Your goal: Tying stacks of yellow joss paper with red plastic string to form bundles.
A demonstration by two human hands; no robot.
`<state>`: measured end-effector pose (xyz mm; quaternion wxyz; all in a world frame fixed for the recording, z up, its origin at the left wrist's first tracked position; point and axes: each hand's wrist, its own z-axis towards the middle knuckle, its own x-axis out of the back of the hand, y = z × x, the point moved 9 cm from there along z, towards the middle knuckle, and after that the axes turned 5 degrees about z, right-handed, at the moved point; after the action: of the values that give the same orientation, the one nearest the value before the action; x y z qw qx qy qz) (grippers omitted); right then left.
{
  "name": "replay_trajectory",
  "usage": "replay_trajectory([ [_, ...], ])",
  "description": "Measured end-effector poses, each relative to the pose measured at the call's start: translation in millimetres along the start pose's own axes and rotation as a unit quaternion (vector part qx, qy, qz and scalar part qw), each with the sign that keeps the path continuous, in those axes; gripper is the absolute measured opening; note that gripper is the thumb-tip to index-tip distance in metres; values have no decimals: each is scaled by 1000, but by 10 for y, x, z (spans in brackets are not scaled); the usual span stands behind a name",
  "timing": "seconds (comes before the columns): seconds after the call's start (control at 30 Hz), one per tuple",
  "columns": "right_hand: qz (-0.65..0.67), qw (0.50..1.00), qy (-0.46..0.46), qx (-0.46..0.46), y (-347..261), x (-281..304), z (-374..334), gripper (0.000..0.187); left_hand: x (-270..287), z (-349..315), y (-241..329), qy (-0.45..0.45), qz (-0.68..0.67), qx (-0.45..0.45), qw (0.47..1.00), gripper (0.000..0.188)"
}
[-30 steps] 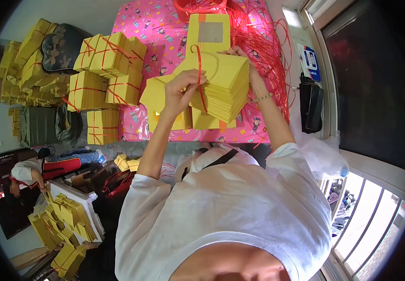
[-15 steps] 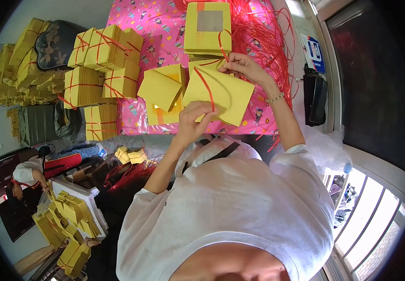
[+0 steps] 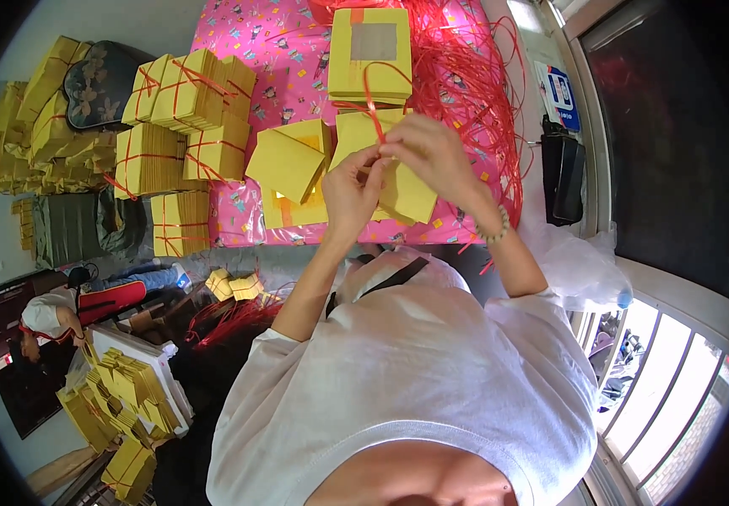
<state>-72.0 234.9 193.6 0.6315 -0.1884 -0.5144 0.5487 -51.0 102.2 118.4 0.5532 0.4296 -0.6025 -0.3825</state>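
Note:
My left hand (image 3: 353, 192) and my right hand (image 3: 434, 156) meet over a bundle of yellow paper (image 3: 407, 201) near the table's front edge. Both pinch a narrow red ribbon (image 3: 368, 91), which loops up from my fingertips. The exact crossing of the ribbon is hidden by my fingers. Left of the bundle lie loose yellow sheets (image 3: 288, 169), the upper one folded askew. Behind my hands stands a taller yellow stack (image 3: 343, 63) with a grey square on its top.
Tied yellow bundles (image 3: 153, 160) are piled at the table's left edge. A tangle of red ribbons (image 3: 474, 93) spreads over the right side of the pink patterned tablecloth (image 3: 284, 63). Another person (image 3: 52, 310) handles yellow paper at the lower left. A window frame runs along the right.
My right hand has come down and left to meet my left hand, which has risen slightly. The ribbon ends, apart before, are now together between my fingers.

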Motion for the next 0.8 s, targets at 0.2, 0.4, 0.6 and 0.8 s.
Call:
replay_trajectory([
  [0.2,-46,997,52,25,-153,-135,-290,11,0,31,235,62,89,-154,982,28],
  [0.4,76,992,92,-40,67,-41,-313,7,-69,87,350,21,166,-208,964,22],
  [0.6,154,940,206,-223,701,-20,-591,10,-111,166,175,-22,116,-94,989,16],
  [0.8,90,974,97,-185,598,-87,-491,19,-123,243,24,-60,34,-34,997,18],
])
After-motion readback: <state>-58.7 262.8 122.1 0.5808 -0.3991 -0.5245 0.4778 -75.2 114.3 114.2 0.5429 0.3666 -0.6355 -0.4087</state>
